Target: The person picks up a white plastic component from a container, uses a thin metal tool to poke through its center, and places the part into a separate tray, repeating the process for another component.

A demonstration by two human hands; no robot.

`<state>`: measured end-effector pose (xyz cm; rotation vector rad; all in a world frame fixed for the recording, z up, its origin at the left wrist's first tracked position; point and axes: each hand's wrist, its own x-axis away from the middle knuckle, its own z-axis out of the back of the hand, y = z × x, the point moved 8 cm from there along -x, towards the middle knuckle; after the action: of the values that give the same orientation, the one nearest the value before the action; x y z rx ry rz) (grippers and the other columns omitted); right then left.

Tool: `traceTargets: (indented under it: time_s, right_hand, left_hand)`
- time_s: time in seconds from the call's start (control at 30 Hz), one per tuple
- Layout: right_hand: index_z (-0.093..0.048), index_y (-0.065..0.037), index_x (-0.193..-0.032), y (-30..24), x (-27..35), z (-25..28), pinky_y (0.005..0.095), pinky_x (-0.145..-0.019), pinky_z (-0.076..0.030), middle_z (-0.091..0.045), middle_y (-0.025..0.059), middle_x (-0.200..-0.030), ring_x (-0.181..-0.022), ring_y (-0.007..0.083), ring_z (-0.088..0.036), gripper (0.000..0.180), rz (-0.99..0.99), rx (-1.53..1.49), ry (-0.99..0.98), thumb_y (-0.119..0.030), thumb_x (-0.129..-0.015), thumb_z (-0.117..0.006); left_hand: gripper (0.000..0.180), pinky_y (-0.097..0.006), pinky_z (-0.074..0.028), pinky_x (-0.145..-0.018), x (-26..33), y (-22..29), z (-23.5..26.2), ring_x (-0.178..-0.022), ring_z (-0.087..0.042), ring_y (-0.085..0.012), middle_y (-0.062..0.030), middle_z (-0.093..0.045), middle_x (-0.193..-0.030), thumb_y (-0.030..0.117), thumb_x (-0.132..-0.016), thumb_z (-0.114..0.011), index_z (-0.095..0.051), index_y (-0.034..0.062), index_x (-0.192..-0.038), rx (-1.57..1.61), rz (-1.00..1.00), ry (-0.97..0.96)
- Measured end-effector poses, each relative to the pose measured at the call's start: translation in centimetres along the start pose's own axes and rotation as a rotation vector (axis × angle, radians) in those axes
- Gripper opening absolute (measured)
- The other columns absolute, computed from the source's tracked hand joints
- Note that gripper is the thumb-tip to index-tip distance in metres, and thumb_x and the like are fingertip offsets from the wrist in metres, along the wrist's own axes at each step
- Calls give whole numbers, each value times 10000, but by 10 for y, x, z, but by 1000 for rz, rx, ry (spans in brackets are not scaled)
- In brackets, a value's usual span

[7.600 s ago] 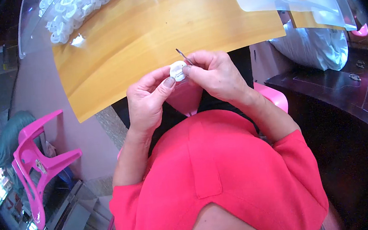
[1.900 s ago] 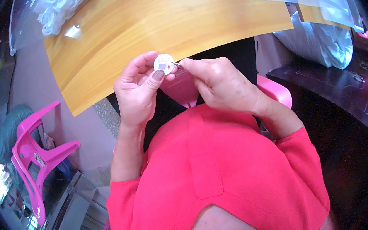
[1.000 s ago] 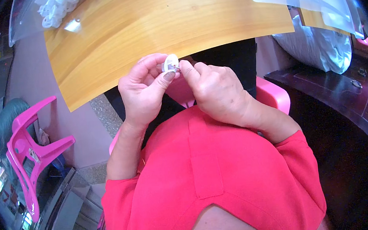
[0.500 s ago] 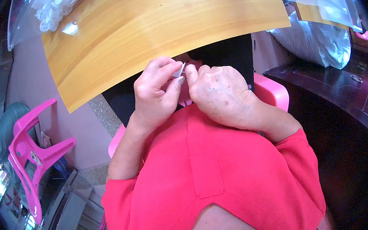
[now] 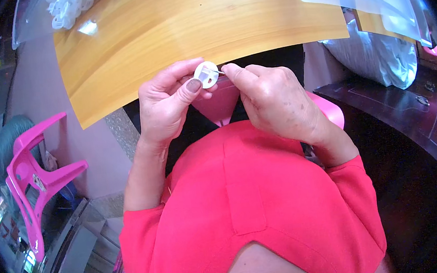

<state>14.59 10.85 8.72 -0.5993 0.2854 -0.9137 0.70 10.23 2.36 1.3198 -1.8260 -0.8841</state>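
Note:
Between the thumb and fingers of my left hand (image 5: 166, 100) is a small round white plastic piece (image 5: 206, 75). Its flat face is turned up, and a small dark reddish slot shows on it. My right hand (image 5: 280, 97) is closed, thumb and index finger pinched on a thin pale strand (image 5: 220, 72) that reaches the right rim of the white piece. Whether the strand is a cord or a thin rod I cannot tell. Both hands are above my lap, just off the table's near edge.
A wood-patterned table (image 5: 168, 42) lies ahead, with a clear bag of white plastic pieces (image 5: 69, 6) at its far left. A pink plastic stool (image 5: 32, 171) lies tipped at left. To the right, a stuffed white sack (image 5: 378, 57) rests on a dark surface (image 5: 376, 96).
The white piece has turned from nearly edge-on to face-up. My right hand has moved right, away from my left, and the thin strand now shows between them.

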Motion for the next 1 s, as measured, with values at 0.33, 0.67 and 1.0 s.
traceTargets:
  time_s: [0.33, 0.67, 1.0]
  right_hand:
    - [-556, -11, -1064, -9, 1, -5, 396, -511, -482, -561, 115, -667, -595, 304, -600, 325, 55, 110, 14, -9, -740, -581]
    - [-571, -28, -838, -17, 5, -12, 343, -495, -516, -597, 96, -678, -610, 221, -638, 140, 117, 323, 3, -166, -817, -557]
    - [-583, 6, -924, -30, 8, -18, 293, -502, -447, -518, 49, -681, -610, 174, -555, 203, 213, 509, -65, -137, -782, -564]
  left_hand:
    - [250, -258, -552, -685, -1, 0, 1, -828, -655, -198, -153, -637, -1003, 15, -891, -596, -613, -62, -1128, -69, 16, 30]
    - [205, -262, -561, -661, 2, -5, -5, -771, -659, -186, -150, -647, -952, 6, -889, -595, -630, -71, -1076, -82, 73, 63]
    - [165, -252, -554, -597, 4, -12, -2, -673, -650, -150, -135, -679, -851, 11, -883, -598, -652, -73, -1014, -131, 211, 73]
